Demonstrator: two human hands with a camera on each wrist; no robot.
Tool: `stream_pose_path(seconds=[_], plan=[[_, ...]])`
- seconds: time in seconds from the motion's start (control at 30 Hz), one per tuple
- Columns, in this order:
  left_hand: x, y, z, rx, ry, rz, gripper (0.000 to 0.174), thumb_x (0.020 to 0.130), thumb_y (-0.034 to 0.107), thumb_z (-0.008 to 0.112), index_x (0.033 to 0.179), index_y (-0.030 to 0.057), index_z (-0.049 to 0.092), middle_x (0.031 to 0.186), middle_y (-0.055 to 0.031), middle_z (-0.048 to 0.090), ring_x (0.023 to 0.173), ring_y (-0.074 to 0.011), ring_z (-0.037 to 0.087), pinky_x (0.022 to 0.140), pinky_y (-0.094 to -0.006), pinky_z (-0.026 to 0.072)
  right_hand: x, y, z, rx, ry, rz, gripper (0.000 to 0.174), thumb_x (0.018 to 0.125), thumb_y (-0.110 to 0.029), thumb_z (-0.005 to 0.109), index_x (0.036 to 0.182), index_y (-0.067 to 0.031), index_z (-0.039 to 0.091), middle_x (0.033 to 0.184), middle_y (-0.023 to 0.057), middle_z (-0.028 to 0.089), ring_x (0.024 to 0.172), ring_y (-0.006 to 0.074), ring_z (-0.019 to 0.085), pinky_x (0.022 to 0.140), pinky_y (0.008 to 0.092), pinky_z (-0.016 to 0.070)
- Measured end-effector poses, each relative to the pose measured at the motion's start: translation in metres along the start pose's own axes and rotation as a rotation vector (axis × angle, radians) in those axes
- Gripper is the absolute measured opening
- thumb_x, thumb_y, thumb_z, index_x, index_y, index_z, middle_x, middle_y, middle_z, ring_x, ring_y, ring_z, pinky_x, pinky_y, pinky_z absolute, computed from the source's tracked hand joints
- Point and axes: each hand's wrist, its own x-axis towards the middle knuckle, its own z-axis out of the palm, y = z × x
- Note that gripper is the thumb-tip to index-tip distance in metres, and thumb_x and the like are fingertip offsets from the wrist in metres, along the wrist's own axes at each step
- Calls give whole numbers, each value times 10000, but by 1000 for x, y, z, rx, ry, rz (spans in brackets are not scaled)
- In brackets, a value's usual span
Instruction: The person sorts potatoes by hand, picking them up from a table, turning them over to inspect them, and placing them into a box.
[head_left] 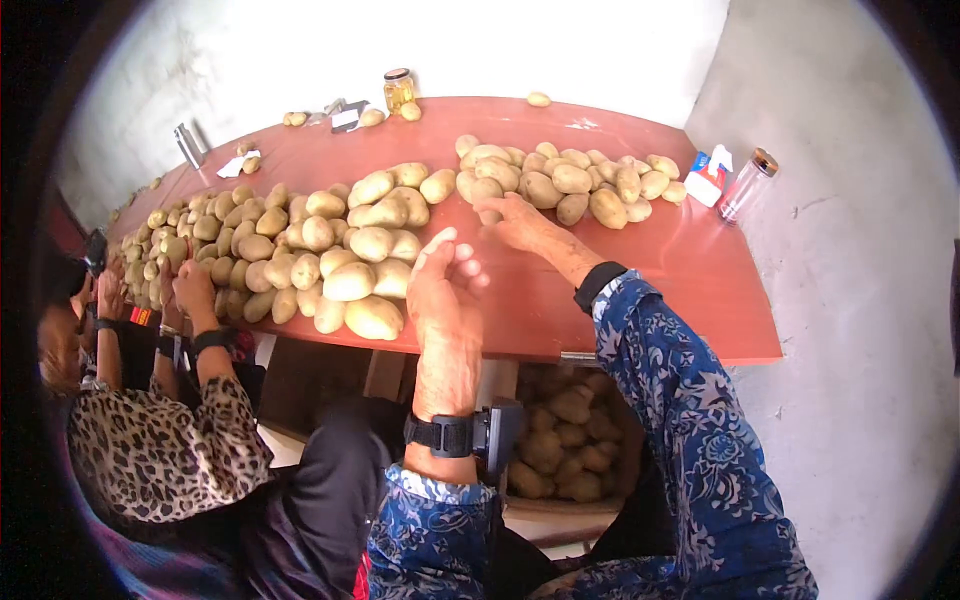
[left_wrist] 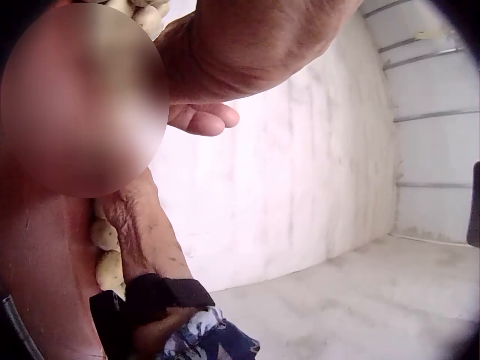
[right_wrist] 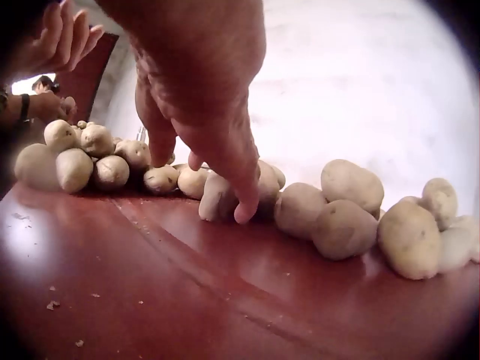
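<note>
Your right hand (head_left: 525,226) reaches down at the left end of the right pile (head_left: 570,180) on the table (head_left: 640,290), its fingers spaced apart and touching a dusty, rounded potato (right_wrist: 217,196); you can't tell whether they grip it. Your left hand (head_left: 445,300) is raised over the table's near edge, empty, its fingers loosely bent, beside the larger left pile (head_left: 300,250). The potatoes are pale yellow-brown and mostly oval (some nearly round), with matte skins; the table is smooth, glossy red, with crumbs of dirt.

At the table's right end stand a blue, red and white tissue box (head_left: 707,180), its print too small to read, and a clear bottle (head_left: 748,186) with a brown lid. At the table's far edge is a dark-lidded jar (head_left: 399,92) of amber contents. Below the table, a box (head_left: 575,507) holds more potatoes. Left of you, along the table, someone in a leopard-print top (head_left: 165,455) has hands at the left pile.
</note>
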Motion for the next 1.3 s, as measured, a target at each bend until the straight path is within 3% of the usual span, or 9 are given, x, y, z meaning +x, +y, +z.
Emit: stream_pose_path(seconds=[0.2,0.47,0.57,0.63,0.67,0.83,1.07,1.2,1.3], plan=[[0,-1,-2,35,15,4,197,868,130,557,1051,70,596,768,8,576,646,-106,509,587,-268,442,9,9,18,34,56,18,457,730,-247,686,1157,-141,565,1113,209,500,1065,366,481,898,439,406],[3,0,-2,9,12,13,168,879,107,516,1024,73,593,753,13,574,632,-103,504,573,-258,429,-13,2,8,106,163,-107,194,706,-173,652,844,-47,602,720,150,597,735,294,593,686,383,464],[8,1,-3,15,-68,28,63,884,117,533,851,95,581,681,20,554,598,-92,497,550,-240,415,-28,4,-1,46,110,-171,257,749,-181,646,986,-81,653,904,146,660,834,230,624,769,344,484],[12,0,-1,20,-81,31,96,897,130,527,818,105,575,666,24,545,594,-90,502,540,-234,414,-34,17,-8,212,-2,-168,197,782,-166,647,929,-36,629,855,75,638,792,188,602,732,323,484],[13,1,-1,34,-99,32,100,899,126,528,813,104,575,670,22,552,601,-90,511,547,-237,421,-39,20,-12,102,121,-413,188,797,-149,648,939,-32,606,805,31,597,765,153,575,705,301,476],[10,0,1,31,22,34,150,880,85,541,999,35,617,731,-16,578,640,-132,535,613,-280,472,-101,-15,-47,379,-94,-62,162,821,-105,617,967,-52,572,834,-12,560,758,70,505,666,232,423],[5,-6,-3,20,-110,97,73,892,108,538,876,38,553,759,-39,570,661,-131,552,607,-287,479,-202,-64,-55,411,-212,-54,152,803,-78,611,944,-41,566,837,-2,552,802,96,520,713,260,442],[25,-9,-5,17,-55,27,68,886,89,528,871,36,569,763,-42,594,649,-144,569,612,-292,496,-244,-73,-48,232,-262,-255,197,740,-40,631,931,-54,588,904,62,572,911,214,551,814,316,450],[56,-8,-23,30,-122,-36,134,867,53,538,974,9,606,786,-69,624,660,-158,578,636,-323,500,-271,-68,-36,199,-426,-84,197,746,-57,619,937,-90,579,947,133,547,891,313,557,800,381,455]])
